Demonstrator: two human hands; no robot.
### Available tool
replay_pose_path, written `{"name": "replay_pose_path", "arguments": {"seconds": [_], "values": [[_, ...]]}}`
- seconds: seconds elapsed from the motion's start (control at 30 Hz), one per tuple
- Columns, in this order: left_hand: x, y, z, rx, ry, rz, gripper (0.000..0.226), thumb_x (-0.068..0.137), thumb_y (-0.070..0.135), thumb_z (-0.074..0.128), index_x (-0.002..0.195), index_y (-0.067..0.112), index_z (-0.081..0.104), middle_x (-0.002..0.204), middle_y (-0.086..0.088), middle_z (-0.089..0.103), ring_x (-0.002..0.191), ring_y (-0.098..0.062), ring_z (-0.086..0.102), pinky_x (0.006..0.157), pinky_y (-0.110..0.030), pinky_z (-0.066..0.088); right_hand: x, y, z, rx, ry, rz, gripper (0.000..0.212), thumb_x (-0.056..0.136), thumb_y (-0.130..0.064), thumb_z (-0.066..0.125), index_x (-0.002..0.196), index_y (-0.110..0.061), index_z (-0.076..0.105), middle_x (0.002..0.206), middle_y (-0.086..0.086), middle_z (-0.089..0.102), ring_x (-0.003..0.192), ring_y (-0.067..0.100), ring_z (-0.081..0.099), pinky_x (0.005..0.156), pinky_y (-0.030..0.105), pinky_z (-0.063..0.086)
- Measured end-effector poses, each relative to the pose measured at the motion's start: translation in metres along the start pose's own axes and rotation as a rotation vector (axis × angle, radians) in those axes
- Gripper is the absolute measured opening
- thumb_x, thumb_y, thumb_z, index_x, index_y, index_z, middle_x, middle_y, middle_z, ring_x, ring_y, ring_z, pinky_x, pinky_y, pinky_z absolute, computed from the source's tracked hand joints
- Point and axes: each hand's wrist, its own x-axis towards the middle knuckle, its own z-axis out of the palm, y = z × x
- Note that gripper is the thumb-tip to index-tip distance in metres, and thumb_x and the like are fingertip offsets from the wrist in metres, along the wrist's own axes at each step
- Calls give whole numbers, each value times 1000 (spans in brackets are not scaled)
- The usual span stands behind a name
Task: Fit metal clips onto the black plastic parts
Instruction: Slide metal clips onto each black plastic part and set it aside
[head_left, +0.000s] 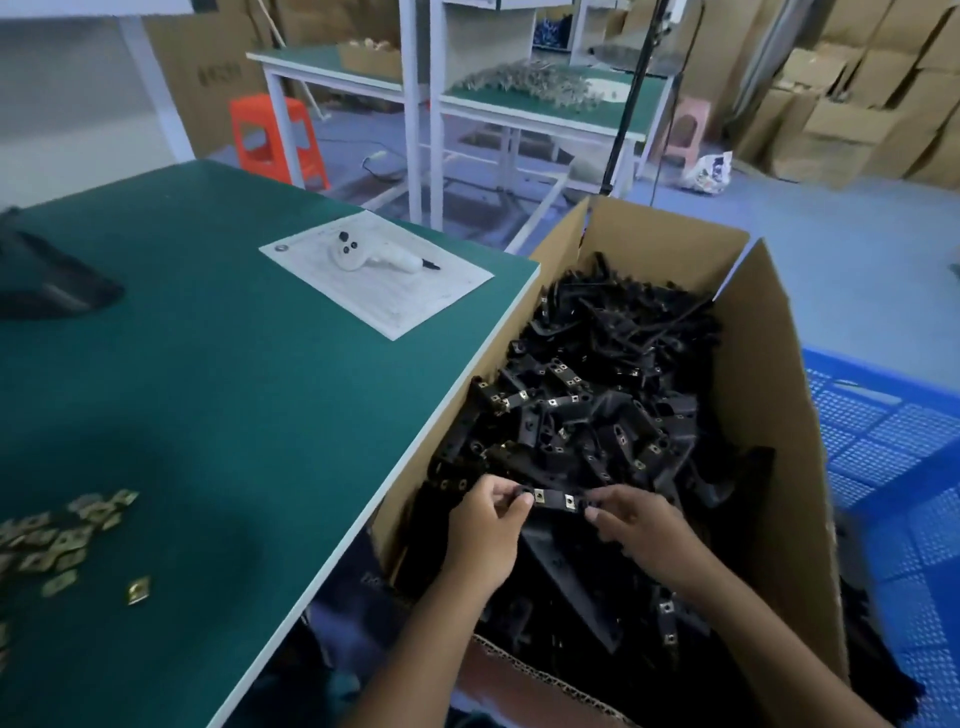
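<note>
So I've got the narrow black plastic bar with two brass clips (555, 501) strung between my hands, long axis running left-right: left hand (485, 525) pinches one end, right hand (636, 522) the other, over the brown cardboard box (763, 395). Spare loose brass clips (67, 535) lie well off beyond my left hand on the green surface (234, 389).

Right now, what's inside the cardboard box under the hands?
The cardboard box holds a heap of black plastic parts, many with metal clips fitted. Both hands hold one clipped part over it. The heap covers the box's bottom.
</note>
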Motion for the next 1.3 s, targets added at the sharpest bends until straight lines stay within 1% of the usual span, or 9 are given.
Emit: {"name": "replay_pose_path", "arguments": {"seconds": [0.2,0.33,0.5,0.63,0.77,0.9,1.07,1.17,1.3], "values": [[-17,16,-29,295,-73,33,54,105,47,44,150,19,34,150,1,43,131,-17,48,95,-25,37,5,-19,-1,-192,69,-69,21,93,-26,73,111,-33,68,100,-21,68,94,-1,66,68,3,45],[-61,53,-84,234,17,251,39,102,50,47,135,31,44,129,14,60,118,-9,56,95,-29,45,9,-68,6,-194,106,-308,25,87,-27,74,98,-49,69,91,-29,72,85,-7,68,70,6,49],[-110,57,-190,177,459,429,24,98,44,49,120,35,50,107,17,67,103,3,59,89,-23,46,13,-167,55,-109,-105,-583,45,90,-74,53,119,-43,66,109,-23,71,95,-1,69,79,21,55],[-140,15,-286,263,770,234,20,100,45,48,118,37,52,104,19,67,99,4,60,85,-31,52,-10,-268,143,-216,-280,-934,28,87,-63,55,107,-46,66,107,-30,68,91,-12,65,74,5,47],[-164,-49,-369,516,1043,-169,30,100,47,53,126,34,49,123,16,55,113,-9,52,96,-33,47,-19,-328,222,-449,-558,-1212,28,87,-69,54,113,-62,46,119,-40,46,115,-10,49,96,14,41],[-173,-100,-394,624,968,-421,62,89,67,55,138,31,46,141,10,48,133,-17,39,113,-35,26,-28,-361,278,-668,-709,-1252,34,93,-57,62,122,-58,44,122,-29,39,114,-4,47,98,19,42],[-178,-124,-399,734,978,-333,42,84,69,59,117,43,57,119,24,49,116,-3,41,98,-24,15,-25,-387,308,-650,-855,-1227,9,94,-40,67,92,-40,58,94,-15,57,85,0,57,70,17,46],[-183,-130,-403,558,1028,-229,26,81,63,68,96,44,57,102,28,50,100,9,43,88,-13,22,-18,-408,315,-635,-920,-1230,7,96,-41,63,91,-38,59,92,-18,57,86,-6,53,69,15,43],[-198,-123,-406,-96,1049,72,22,75,50,78,89,35,68,86,13,71,78,1,65,71,-11,47,-17,-425,324,-441,-937,-1169,12,101,-45,56,89,-43,54,90,-29,57,81,-10,51,70,13,42]]}}
